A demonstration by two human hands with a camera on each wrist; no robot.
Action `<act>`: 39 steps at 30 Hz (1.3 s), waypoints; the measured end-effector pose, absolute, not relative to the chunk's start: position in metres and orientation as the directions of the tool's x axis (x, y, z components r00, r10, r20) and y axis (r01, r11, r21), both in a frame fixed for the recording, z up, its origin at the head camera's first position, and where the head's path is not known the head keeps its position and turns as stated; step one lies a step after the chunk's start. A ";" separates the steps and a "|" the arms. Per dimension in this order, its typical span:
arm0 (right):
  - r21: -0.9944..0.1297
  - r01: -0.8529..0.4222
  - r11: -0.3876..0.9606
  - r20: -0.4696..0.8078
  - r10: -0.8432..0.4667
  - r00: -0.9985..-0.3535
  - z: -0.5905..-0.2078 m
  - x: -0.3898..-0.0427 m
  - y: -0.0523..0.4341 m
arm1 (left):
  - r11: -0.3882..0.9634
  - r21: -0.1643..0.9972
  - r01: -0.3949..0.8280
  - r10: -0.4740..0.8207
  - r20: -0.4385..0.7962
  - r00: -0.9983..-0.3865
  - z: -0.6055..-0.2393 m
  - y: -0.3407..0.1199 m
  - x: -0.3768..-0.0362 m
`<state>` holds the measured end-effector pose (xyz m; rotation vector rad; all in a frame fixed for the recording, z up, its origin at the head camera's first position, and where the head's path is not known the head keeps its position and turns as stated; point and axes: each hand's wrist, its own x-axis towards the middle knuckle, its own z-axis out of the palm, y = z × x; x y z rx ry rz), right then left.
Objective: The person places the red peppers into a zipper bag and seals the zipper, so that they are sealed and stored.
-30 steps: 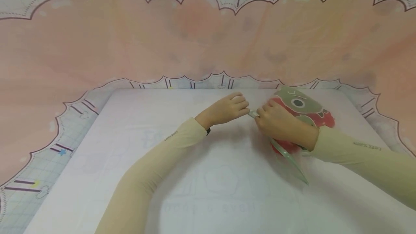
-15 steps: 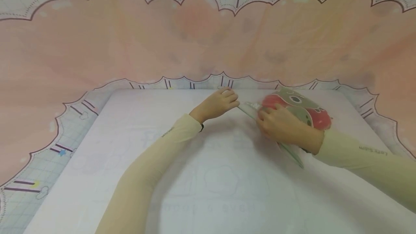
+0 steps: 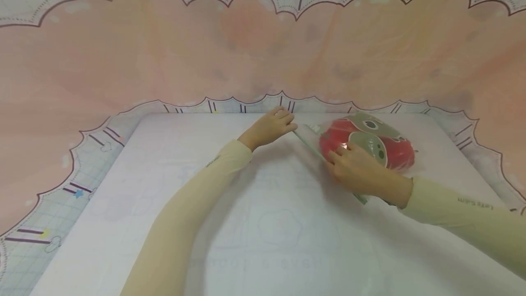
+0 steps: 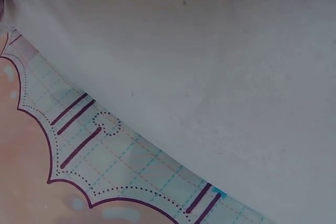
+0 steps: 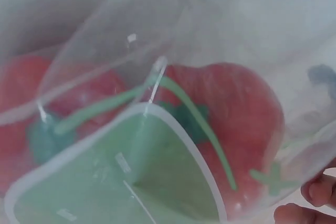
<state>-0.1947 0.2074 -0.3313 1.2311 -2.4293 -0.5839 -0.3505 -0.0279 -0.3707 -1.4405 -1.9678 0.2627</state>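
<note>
A clear plastic zip bag [image 3: 368, 143] printed with a green cartoon face lies tilted at the back right of the white table in the head view. Red tomatoes [image 5: 239, 114] with green tops show through its film. My left hand [image 3: 269, 128] pinches the far end of the bag's mouth, its thumb and fingers together at the corner. Farther along the same green-edged strip [image 3: 306, 142], my right hand [image 3: 355, 168] grips the bag with curled fingers. Fingertips [image 5: 302, 214] of the right hand appear at the bag's edge in the right wrist view. The left wrist view misses the bag.
Beneath both arms spreads a white table [image 3: 263, 223] with faint printed outlines. A peach cloth with scalloped, striped borders [image 3: 255, 49] stands behind it and runs along both sides.
My left hand has drawn left and slightly back, pulling the bag's edge out straighter. The bag has shifted left and turned, showing more of its red contents. My right hand keeps its hold.
</note>
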 end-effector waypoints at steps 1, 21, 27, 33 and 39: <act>0.504 -0.675 0.539 0.123 -0.819 -0.561 -0.332 -0.194 0.207 | 0.370 -0.526 0.766 0.906 0.387 -0.172 -0.370 -0.027 -0.352; 0.438 -0.649 0.622 0.236 -0.776 -0.584 -0.345 -0.187 0.208 | 0.421 -0.521 0.742 0.896 0.366 -0.252 -0.373 -0.005 -0.365; 0.449 -0.629 0.634 0.250 -0.765 -0.593 -0.344 -0.186 0.204 | 0.341 -0.592 0.731 0.923 0.358 -0.141 -0.370 0.001 -0.360; 0.480 -0.648 0.591 0.266 -0.802 -0.534 -0.347 -0.186 0.195 | 0.402 -0.554 0.729 0.908 0.345 -0.239 -0.367 0.003 -0.369; 0.522 -0.616 0.590 0.309 -0.804 -0.508 -0.350 -0.193 0.193 | 0.465 -0.552 0.692 0.884 0.333 -0.329 -0.367 0.007 -0.382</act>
